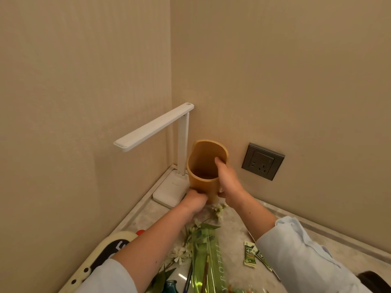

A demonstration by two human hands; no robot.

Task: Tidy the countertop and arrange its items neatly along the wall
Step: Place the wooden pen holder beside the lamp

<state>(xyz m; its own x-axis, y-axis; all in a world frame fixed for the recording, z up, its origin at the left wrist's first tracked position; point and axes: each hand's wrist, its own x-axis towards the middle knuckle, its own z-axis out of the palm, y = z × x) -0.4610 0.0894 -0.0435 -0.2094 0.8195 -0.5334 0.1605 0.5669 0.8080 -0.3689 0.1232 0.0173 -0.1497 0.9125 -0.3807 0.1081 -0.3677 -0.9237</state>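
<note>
The right hand (229,180) hooks its fingers over the rim and into a tall orange holder (203,187), thumb outside, while the left hand (195,199) curls round its lower front. The holder stands upright in the corner of the desk (239,225), just beside the white lamp (183,140) and close to the wall (275,92), its foot hidden by the hands. With white flowers (218,209), a green bottle (208,261) and small sachets (249,253) lying nearer the person, a careless shove could knock the lamp's thin post, or a forearm drawing back could sweep the flowers aside.
</note>
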